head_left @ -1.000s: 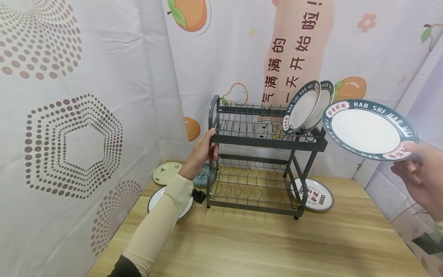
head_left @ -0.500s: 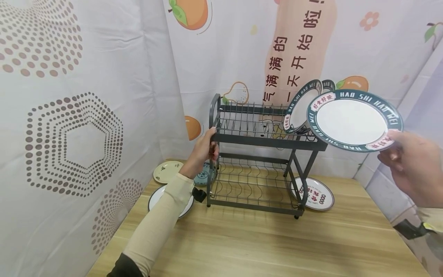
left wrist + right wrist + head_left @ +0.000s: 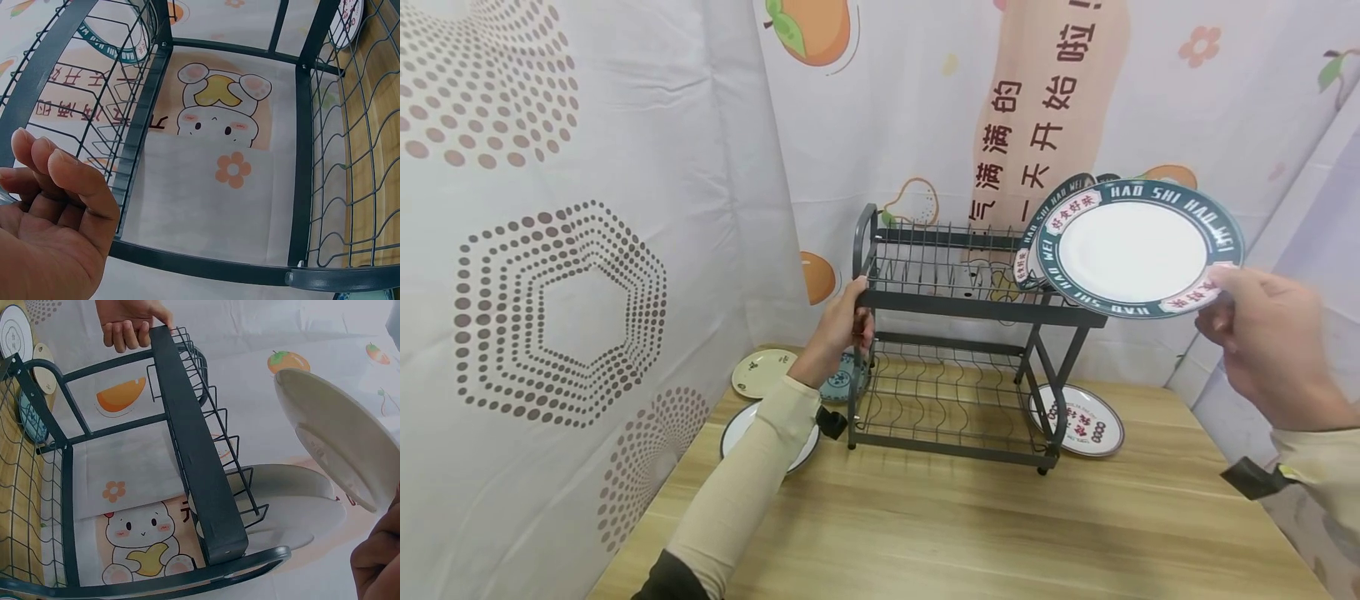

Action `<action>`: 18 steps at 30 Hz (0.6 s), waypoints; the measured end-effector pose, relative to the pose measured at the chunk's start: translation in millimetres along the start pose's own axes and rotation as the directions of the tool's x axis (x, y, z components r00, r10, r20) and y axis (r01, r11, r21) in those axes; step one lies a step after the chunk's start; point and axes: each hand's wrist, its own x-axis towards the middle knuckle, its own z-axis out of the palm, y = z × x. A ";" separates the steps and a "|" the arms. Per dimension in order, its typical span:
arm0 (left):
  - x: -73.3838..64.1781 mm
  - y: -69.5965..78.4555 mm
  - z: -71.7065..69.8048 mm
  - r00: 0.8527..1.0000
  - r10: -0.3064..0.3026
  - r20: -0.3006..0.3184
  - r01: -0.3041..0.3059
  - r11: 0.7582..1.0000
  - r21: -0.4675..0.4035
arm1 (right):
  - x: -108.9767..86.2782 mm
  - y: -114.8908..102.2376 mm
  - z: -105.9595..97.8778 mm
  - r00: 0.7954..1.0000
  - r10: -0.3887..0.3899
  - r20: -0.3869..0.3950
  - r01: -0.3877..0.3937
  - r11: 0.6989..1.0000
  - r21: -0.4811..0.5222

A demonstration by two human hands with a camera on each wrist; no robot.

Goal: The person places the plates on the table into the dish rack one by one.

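A two-tier dark grey dish rack [image 3: 977, 308] stands on the wooden table. My left hand [image 3: 841, 327] grips the left end of its upper tier; in the right wrist view that hand's fingers [image 3: 128, 337] hang below the rail. Between thumb and fingers, my right hand [image 3: 1270, 342] pinches the edge of a white plate [image 3: 1131, 250] with a green lettered rim. That plate is tilted above the upper tier's right end, its underside [image 3: 331, 440] showing in the right wrist view. Two matching plates [image 3: 300, 515] stand in the upper tier, mostly hidden behind it in the head view.
Left of the rack lie a cream plate [image 3: 760, 373], a blue plate [image 3: 837, 385] and a dark-rimmed white plate [image 3: 739, 425], partly behind the left arm. A plate with red characters [image 3: 1086, 421] lies at right. Printed curtains [image 3: 910, 100] close off the back and sides.
My right hand has moved left with the plate, bringing it from beside the rack to in front of the two standing plates. My left hand stays on the rack.
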 end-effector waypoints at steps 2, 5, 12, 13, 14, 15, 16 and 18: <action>-0.3 -0.6 0.0 1.000 0.000 -0.007 0.000 1.000 -0.001 | 0.6 -0.6 6.3 1.000 -0.025 -0.006 0.024 0.998 -0.063; -0.3 -1.5 0.1 1.000 0.000 -0.012 0.000 1.000 -0.001 | 2.0 -2.0 17.0 0.998 -0.062 -0.019 0.059 0.990 -0.125; 0.5 -3.0 0.9 1.000 0.003 -0.018 -0.003 1.000 0.002 | 4.9 -8.4 41.4 0.995 -0.076 -0.069 0.055 0.963 -0.265; 0.6 -3.3 1.0 1.000 0.004 -0.018 -0.004 1.000 0.002 | 5.4 -9.1 44.9 0.994 -0.082 -0.073 0.055 0.947 -0.315; 0.6 -3.4 1.0 1.000 0.006 -0.017 -0.006 1.000 0.002 | 6.2 -9.7 48.3 0.993 -0.086 -0.076 0.052 0.928 -0.370; 0.7 -3.6 0.9 1.000 0.008 -0.017 -0.008 1.000 0.002 | 7.1 -10.1 51.6 0.993 -0.092 -0.078 0.050 0.903 -0.427; 0.8 -3.7 0.8 1.000 0.009 -0.017 -0.009 1.000 0.003 | 8.3 -10.2 54.7 0.992 -0.102 -0.077 0.052 0.873 -0.485; 1.1 -3.8 0.7 1.000 0.012 -0.018 -0.012 1.000 0.001 | 11.6 -9.4 61.0 0.989 -0.129 -0.076 0.063 0.819 -0.570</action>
